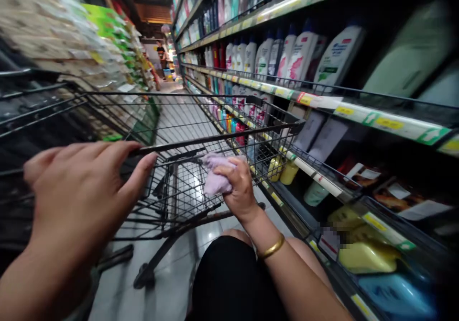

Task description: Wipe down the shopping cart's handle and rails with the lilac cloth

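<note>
My right hand (238,187) is closed around a crumpled lilac cloth (215,175) and holds it against the rear wire panel of a black shopping cart (215,141). A gold bangle sits on that wrist. My left hand (84,194) is close to the camera, fingers stretched out together, fingertips resting on the cart's top rail at its left side. The cart basket looks empty through the mesh. My knees in dark clothing show below, low to the floor.
Shelves on the right (322,101) carry white shampoo bottles, with yellow and blue bottles lower down. Stacked packaged goods (71,34) line the left side. The tiled aisle (179,115) runs ahead; a person stands far down it (161,55).
</note>
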Available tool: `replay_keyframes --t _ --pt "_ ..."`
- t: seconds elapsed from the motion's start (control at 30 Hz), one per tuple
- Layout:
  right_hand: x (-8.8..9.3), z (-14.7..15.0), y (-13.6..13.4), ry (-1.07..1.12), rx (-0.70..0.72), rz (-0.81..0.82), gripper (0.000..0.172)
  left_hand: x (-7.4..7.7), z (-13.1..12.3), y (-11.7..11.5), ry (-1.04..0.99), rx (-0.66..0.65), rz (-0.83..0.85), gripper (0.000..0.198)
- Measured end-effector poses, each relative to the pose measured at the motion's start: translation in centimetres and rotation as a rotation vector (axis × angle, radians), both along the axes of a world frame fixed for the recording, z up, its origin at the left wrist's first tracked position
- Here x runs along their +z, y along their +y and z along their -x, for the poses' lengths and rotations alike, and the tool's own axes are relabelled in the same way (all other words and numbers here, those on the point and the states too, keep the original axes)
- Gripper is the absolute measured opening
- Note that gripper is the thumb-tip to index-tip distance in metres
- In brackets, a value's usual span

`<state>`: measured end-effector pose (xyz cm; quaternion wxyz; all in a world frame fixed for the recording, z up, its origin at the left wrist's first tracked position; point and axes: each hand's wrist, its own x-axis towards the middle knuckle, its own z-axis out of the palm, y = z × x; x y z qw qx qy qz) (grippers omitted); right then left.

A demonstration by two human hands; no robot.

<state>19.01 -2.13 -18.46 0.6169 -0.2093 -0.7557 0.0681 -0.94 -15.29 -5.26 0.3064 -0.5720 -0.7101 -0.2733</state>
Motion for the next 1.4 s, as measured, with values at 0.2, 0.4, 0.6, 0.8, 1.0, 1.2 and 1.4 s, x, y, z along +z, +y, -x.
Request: replay_keyframes --t 0.2,0.4,0.6,0.8,1.0,1.2,1.4 --pt "1.7 0.6 0.5 0.198 -0.036 0.030 0.027 4.2 -6.1 3.4 0.152 -0.071 0.300 0.074" --pt "-3.7 1.5 2.9 0.309 -0.105 0.054 0.025 5.0 -10.0 9.2 0.197 -0.103 0.525 0.062" --pt "0.3 0.2 1.5 0.460 -0.074 0.127 0.022 2.7 -10.3 11.9 0.154 -0.005 0.530 0.062" --pt "-0.5 -0.8 3.9 0.397 -0.134 0.127 0.026 1.2 -10.2 11.0 0.172 -0.025 0.341 0.078" --pt "-1.5 -0.1 4.1 0.587 -0.252 0.312 0.036 0.8 -10.2 11.1 0.207 -0.005 0.295 0.082" --pt "1.7 -1.1 2.6 0.428 -0.111 0.139 0.038 0.5 -10.2 11.1 0.203 0.006 0.271 0.081" --pt "-2.8 -2.3 6.0 0.652 -0.191 0.446 0.027 0.2 -10.1 11.2 0.107 -0.006 0.248 0.082"
